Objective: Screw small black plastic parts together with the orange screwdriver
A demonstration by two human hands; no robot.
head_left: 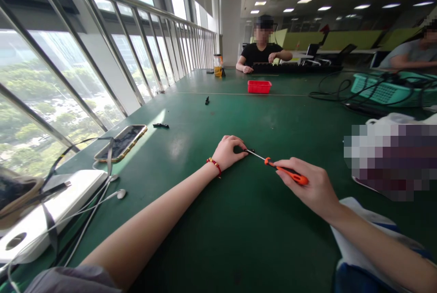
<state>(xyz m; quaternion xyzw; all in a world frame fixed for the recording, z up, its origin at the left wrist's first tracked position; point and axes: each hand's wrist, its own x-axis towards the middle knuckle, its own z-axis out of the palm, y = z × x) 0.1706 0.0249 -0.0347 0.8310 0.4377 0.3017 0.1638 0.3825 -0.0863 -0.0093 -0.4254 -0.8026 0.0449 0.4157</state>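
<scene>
The right hand [312, 186] is closed around the handle of an orange-and-black screwdriver [268, 161], the landmark for every place given here. The tool slants over the green surface [239, 233], its metal shaft pointing away and to the left. At its tip is a small black part [251, 151], pinched between the thumb and forefinger of the left hand [229, 151]. The part is tiny and half covered by fingers, so I cannot tell whether the tip is seated in it or only resting against it. A red beaded bracelet [214, 164] circles the left wrist, left of the screwdriver.

Beyond the screwdriver and to its left lie two loose black pieces, one nearer [161, 125] and one farther off [206, 100]. Well to its left are a phone [123, 142] and white earphones [121, 193]. Straight beyond it stands a red tray [259, 86], with a seated co-worker [262, 58] farther still. Beyond it to the right is a teal basket [378, 89] with black cables.
</scene>
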